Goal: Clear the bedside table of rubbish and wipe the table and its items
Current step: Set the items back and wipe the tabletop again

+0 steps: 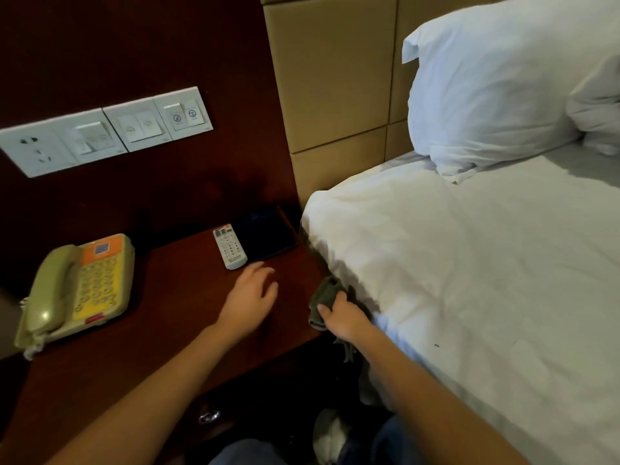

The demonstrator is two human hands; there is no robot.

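The dark red-brown bedside table (pixel 161 333) carries a beige and yellow telephone (pixel 77 290) at the left. A white remote control (pixel 230 247) and a dark flat tray (pixel 265 234) lie at the back right corner. My left hand (pixel 250 300) hovers over the table just in front of the remote, fingers relaxed and holding nothing. My right hand (pixel 342 318) grips a crumpled grey-green cloth (pixel 323 298) at the table's right edge, close against the bed.
A bed with a white duvet (pixel 469 263) and white pillows (pixel 496 85) fills the right side. A row of white wall switches and a socket (pixel 104 130) sits above the table. A padded beige headboard (pixel 335 78) stands behind the bed. My knees and a shoe show at the bottom.
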